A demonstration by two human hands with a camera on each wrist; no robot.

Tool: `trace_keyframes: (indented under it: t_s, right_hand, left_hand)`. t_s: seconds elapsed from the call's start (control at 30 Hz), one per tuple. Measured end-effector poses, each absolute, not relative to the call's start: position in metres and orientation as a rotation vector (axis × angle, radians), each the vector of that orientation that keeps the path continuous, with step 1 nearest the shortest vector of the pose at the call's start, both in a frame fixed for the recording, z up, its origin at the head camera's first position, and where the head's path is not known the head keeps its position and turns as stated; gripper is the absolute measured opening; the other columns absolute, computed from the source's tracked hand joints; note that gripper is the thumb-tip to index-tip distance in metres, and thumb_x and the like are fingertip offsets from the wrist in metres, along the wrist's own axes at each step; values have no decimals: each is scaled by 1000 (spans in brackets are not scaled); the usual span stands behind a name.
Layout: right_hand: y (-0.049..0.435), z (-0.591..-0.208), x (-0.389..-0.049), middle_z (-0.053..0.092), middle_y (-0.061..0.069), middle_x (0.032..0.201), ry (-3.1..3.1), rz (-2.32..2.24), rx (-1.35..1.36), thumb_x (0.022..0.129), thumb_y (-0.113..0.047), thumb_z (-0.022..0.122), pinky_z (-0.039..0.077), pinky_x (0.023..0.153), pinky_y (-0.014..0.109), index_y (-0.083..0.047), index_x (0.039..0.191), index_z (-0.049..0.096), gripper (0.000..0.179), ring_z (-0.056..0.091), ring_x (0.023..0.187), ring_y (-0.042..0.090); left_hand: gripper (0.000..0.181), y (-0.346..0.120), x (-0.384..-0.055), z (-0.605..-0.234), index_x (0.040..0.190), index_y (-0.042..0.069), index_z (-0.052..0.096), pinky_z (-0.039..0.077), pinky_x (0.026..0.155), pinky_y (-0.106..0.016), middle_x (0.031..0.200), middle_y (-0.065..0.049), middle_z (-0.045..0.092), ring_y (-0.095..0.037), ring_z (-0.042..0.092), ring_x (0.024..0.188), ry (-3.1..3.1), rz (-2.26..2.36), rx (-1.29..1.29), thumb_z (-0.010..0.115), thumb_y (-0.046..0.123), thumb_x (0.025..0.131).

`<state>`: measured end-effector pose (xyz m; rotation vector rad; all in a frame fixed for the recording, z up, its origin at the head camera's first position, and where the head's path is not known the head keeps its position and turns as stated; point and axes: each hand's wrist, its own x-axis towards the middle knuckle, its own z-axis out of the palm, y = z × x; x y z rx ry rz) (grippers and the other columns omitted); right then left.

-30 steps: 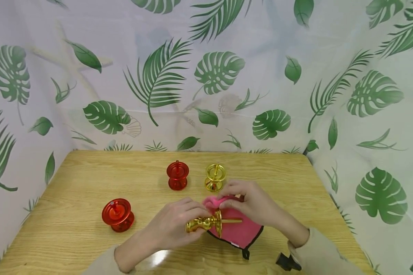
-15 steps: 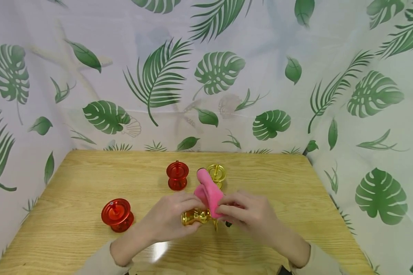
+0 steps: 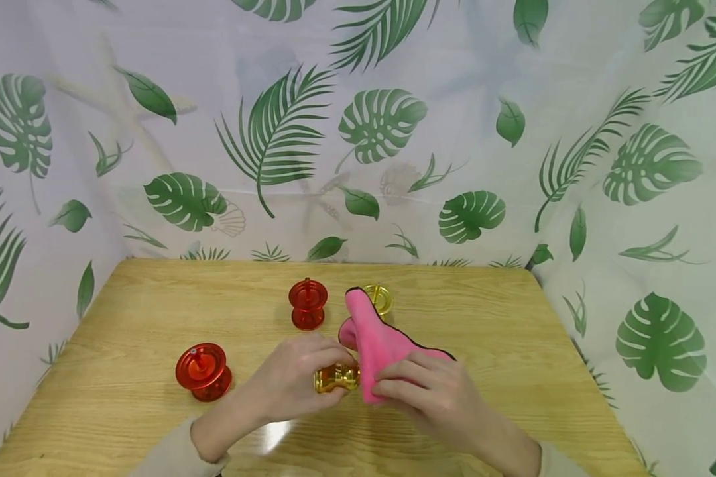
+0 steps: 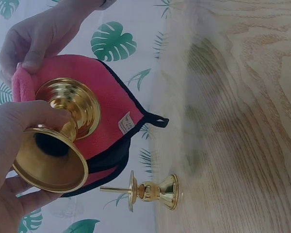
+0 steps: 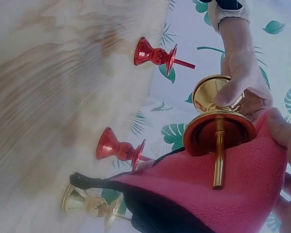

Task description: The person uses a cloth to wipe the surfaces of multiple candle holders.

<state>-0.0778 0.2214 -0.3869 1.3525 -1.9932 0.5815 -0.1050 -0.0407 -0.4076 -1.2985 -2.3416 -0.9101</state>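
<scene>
My left hand (image 3: 295, 381) grips a shiny gold candle holder (image 3: 334, 379) by its narrow stem, above the table and tipped on its side. Its hollow base shows in the left wrist view, its dish and bare spike (image 5: 219, 162) in the right wrist view. My right hand (image 3: 438, 397) pinches a pink cloth (image 3: 382, 341) with a black edge and a small loop. The cloth lies behind and against the dish; in the head view it hides the dish and spike. From the left wrist, the cloth's white label (image 4: 126, 123) is visible.
A second gold candle holder (image 3: 382, 299) stands at the back, partly behind the cloth. One red candle holder (image 3: 307, 305) stands to its left, another red candle holder (image 3: 205, 371) nearer on the left. Leaf-patterned sheets enclose the wooden table (image 3: 155, 298).
My right hand has swung the cloth up and over the held candle holder's dish, then lowered slightly with it. The left hand has shifted a little left, keeping its grip. The standing holders have not moved.
</scene>
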Motion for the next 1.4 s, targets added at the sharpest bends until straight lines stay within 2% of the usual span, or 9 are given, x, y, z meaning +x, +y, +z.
trace_keyframes:
  t_s: [0.23,0.4,0.5,0.57,0.67,0.83,0.97,1.1,1.4]
  right_hand:
    - [218,-382,-79,76,-3,106,-2118,619,1288,106,-32,64,58,69,22,-17,107,79,21,69,82,13]
    - [219,-379,-89,76,1,105,-2144,685,1292,104,-27,65,62,74,21,-12,106,77,20,73,84,13]
    - [221,-378,-97,76,3,104,-2165,753,1295,100,-18,72,62,78,20,-10,108,76,12,75,86,14]
    - [224,-377,-101,75,3,104,-2205,823,1274,94,-9,79,61,81,17,-10,110,75,17,75,89,14]
    - [228,-376,-106,75,5,101,-2254,988,1235,85,5,82,56,75,13,-8,113,73,32,68,81,11]
    - [238,-376,-114,75,6,95,-2311,1174,1116,85,12,77,52,61,15,-9,111,73,33,59,71,3]
    - [247,-379,-119,77,7,93,-2344,1205,967,87,12,76,57,64,17,-9,107,74,29,67,78,1]
    - [250,-385,-120,77,10,91,-2331,1226,860,88,13,74,55,61,16,-5,107,72,26,66,79,-2]
    - [237,-405,-115,74,16,93,-2150,1399,729,87,19,71,56,57,16,0,109,71,30,71,82,-2]
  left_hand:
    - [32,-41,-102,-409,103,13,78,59,78,-20,101,3,80,-9,73,90,-2306,-900,-1301,89,10,73]
    - [34,-41,-102,-409,103,12,78,60,81,-21,100,2,80,-10,73,91,-2277,-858,-1313,90,11,71]
    - [35,-40,-101,-408,104,12,78,61,83,-22,102,2,80,-11,75,94,-2267,-853,-1313,90,12,71]
    - [35,-40,-101,-408,105,12,78,61,86,-23,104,2,80,-11,75,95,-2267,-885,-1304,90,13,72]
    - [36,-40,-101,-409,106,13,77,61,88,-22,105,3,80,-10,75,97,-2272,-992,-1287,91,11,73]
    - [39,-43,-102,-411,107,13,75,60,86,-19,103,2,79,-9,73,93,-2247,-1216,-1231,92,7,72]
    - [39,-45,-102,-412,110,12,74,61,80,-19,102,0,79,-9,74,90,-2230,-1378,-1133,90,3,75]
    - [37,-45,-101,-412,108,9,74,65,75,-28,101,-6,78,-9,74,87,-2203,-1585,-998,89,-2,76]
    - [34,-33,-98,-402,105,8,72,63,81,-27,100,-11,79,-5,72,85,-2197,-1932,-492,91,4,77]
